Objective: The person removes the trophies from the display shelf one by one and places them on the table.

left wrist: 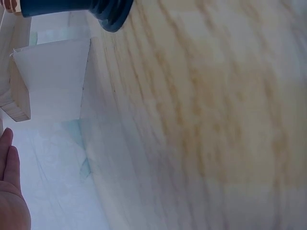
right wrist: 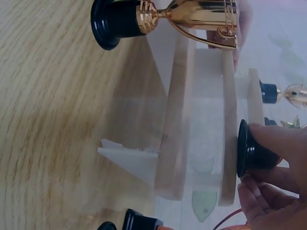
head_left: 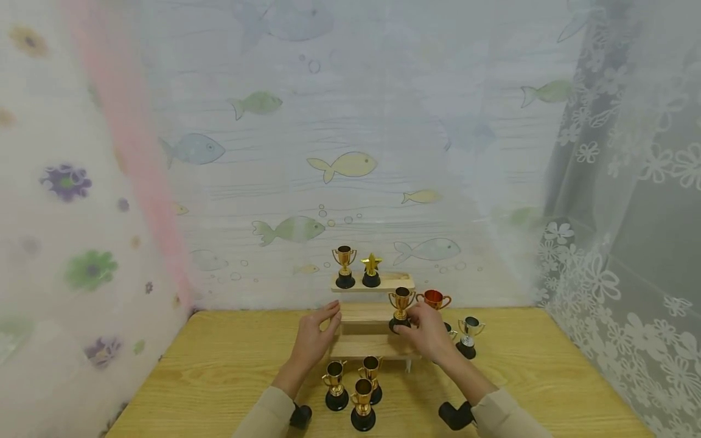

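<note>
A small corner, home-like in its decor, though whether it is a room in a home or a booth cannot be told. A pale curtain (head_left: 350,109) printed with fish and bubbles spans the back; a flowered hanging (head_left: 38,237) covers the left side, with a pink band (head_left: 123,128) near the corner. White floral lace (head_left: 608,286) hangs at right. Between them stands a wood-grain counter (head_left: 219,359).
</note>
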### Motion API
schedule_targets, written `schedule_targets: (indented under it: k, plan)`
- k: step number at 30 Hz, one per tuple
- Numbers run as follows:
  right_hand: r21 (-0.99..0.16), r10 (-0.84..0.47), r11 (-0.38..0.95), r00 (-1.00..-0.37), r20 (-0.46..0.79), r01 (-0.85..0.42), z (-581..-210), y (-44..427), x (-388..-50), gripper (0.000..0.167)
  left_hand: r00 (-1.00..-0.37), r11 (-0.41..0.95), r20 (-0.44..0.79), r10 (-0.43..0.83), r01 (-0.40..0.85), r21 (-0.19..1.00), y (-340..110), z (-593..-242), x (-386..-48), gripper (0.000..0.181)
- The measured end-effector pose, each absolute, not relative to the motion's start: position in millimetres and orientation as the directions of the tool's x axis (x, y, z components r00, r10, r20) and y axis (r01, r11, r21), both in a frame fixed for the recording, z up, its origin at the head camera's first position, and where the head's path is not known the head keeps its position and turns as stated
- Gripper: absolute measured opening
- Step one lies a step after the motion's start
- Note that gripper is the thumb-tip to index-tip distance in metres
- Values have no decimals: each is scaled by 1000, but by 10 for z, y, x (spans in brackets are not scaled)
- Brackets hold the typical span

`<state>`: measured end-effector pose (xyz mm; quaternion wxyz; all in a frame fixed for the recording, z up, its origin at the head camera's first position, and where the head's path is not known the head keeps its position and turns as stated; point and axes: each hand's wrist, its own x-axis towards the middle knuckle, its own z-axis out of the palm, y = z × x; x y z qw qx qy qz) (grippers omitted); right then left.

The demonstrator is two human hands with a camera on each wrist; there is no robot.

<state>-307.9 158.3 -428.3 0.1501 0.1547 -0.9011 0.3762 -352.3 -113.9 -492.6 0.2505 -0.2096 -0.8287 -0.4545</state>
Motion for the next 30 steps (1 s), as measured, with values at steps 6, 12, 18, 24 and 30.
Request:
schedule_targets:
  k: [6, 12, 18, 24, 30]
  plan:
    - [-634, -158, 674, -912, 378, -379, -4288, 1609, -3038, 14, -796, 497, 593, 120, 565, 658, -1136, -4906, -3514, 34]
    - [-635, -167, 675, -916, 364, -375, -4304, 1634, -2993, 13, -797, 496, 593, 116, 564, 661, -1128, -4908, -3503, 33]
    - [-641, -184, 669, -919, 348, -376, -4331, 1676, -2949, 13, -803, 495, 585, 119, 558, 666, -1126, -4906, -3494, 33]
    - [-659, -173, 667, -933, 317, -347, -4343, 1696, -2901, 13, -804, 504, 585, 107, 551, 665, -1121, -4896, -3489, 32]
    - [-669, -149, 678, -949, 279, -303, -4398, 1690, -2844, 16, -804, 506, 585, 110, 552, 663, -1126, -4916, -3504, 32]
